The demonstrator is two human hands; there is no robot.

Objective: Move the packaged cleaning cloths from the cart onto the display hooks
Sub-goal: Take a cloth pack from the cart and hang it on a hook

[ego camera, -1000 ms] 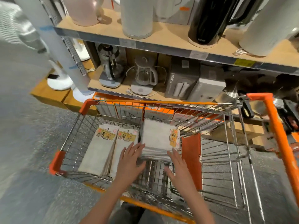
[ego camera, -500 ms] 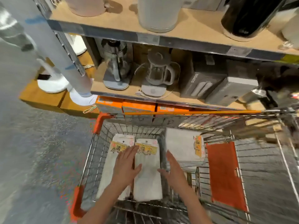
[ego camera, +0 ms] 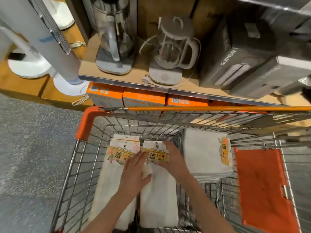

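Several packs of white cleaning cloths with yellow labels lie in the wire cart [ego camera: 87,125]. There is a left stack [ego camera: 109,182], a middle stack [ego camera: 158,202] and a stack turned sideways [ego camera: 203,153] at the right. My left hand [ego camera: 134,174] lies flat over the gap between the left and middle stacks, fingers straight, thumb on the middle pack. My right hand [ego camera: 175,160] holds the right edge of the top middle pack, thumb pressed on its label. No display hooks are in view.
An orange flap [ego camera: 262,185] lies in the cart's right part. Just beyond the cart is a shelf [ego camera: 138,81] with a blender [ego camera: 112,41], a glass kettle [ego camera: 171,51] and grey boxes [ego camera: 235,54]; orange boxes [ego camera: 143,98] sit below. A white fan pole [ego camera: 50,47] stands at left.
The view has tipped down and closer to the cart. My right hand has moved left from beside the sideways stack onto the middle pack. My left hand has slid right toward that pack.
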